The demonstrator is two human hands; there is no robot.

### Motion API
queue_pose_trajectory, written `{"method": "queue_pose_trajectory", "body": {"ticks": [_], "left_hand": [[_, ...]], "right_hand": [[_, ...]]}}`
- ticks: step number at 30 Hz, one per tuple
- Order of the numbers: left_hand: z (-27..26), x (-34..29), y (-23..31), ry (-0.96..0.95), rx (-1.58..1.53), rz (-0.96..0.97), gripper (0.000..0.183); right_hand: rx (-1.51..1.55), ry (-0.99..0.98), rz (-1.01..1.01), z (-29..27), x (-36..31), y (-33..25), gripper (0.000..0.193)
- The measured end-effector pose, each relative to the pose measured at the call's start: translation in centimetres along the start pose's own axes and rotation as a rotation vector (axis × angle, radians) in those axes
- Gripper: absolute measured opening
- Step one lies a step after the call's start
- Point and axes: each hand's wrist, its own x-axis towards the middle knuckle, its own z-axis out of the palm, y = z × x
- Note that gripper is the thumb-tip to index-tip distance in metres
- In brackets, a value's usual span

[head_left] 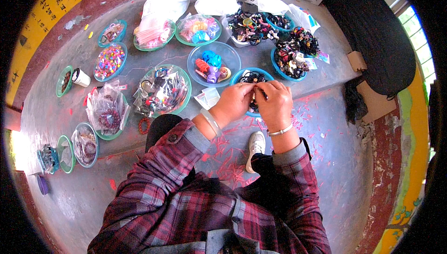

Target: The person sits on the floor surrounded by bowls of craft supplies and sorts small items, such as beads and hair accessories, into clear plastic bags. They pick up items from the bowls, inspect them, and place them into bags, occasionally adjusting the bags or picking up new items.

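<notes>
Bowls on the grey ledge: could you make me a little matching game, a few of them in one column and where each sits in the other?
Things:
1. clear bowl of bright plastic pieces
2. bowl of multicoloured beads
3. blue bowl of dark bands
4. small white cup

Places:
A. far left, beside a small green dish
B. just beyond both hands
C. middle of the ledge
D. left side, second row from the wall

Pairs: 1-C, 2-D, 3-B, 4-A

White plastic bags (186, 2) behind bowls
</notes>
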Motion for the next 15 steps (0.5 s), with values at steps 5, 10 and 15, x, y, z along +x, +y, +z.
{"method": "queue_pose_trajectory", "body": {"ticks": [5, 10, 15], "left_hand": [[-0.1, -0.1, 0.7, -0.037, 0.029, 0.008, 0.019], [-0.3, 0.0, 1.0, 0.019, 0.013, 0.054, 0.019], [-0.3, 0.0, 0.9, 0.030, -0.080, -0.014, 0.017]], "right_hand": [[-0.220, -0.038, -0.090, -0.3, 0.1, -0.8, 0.006], [-0.188, 0.011, -0.096, -0.2, 0.2, -0.9, 0.005], [-0.073, 0.049, 0.010, 0.0, 0.2, -0.3, 0.004]]}}
